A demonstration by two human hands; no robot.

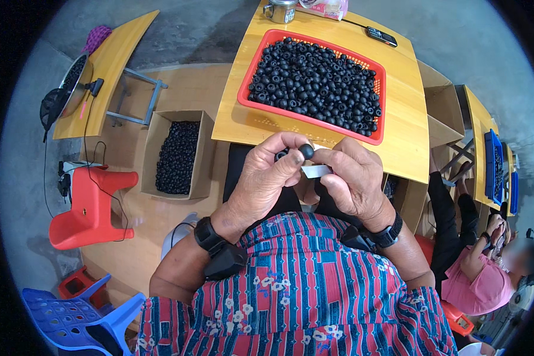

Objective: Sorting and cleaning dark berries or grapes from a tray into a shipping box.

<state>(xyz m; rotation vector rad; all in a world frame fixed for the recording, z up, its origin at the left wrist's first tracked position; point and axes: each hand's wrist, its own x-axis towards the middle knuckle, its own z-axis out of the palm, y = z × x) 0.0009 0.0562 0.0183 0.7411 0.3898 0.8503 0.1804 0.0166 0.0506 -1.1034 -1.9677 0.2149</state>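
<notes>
My left hand [266, 167] is closed, with a small round black part [307, 151] pinched at its fingertips. A second black ring-shaped piece [280, 155] shows between its fingers. Opposite it, my right hand [359, 177] is closed on a flat, pale grey blade [315, 171], whose free end lies just below the round part. Whether the blade touches the part I cannot tell. Both hands are in front of my body, at the near edge of the yellow table [234, 127]. Beyond them on that table stands a red plastic basket [311, 123] heaped with similar black parts.
A cardboard box [200, 172] of black parts stands on the floor at left, near a red chair [89, 204] and blue chair [71, 314]. A phone [381, 37] and metal mug [280, 10] lie beyond the basket. Another person [474, 279] sits at right by blue trays [493, 169].
</notes>
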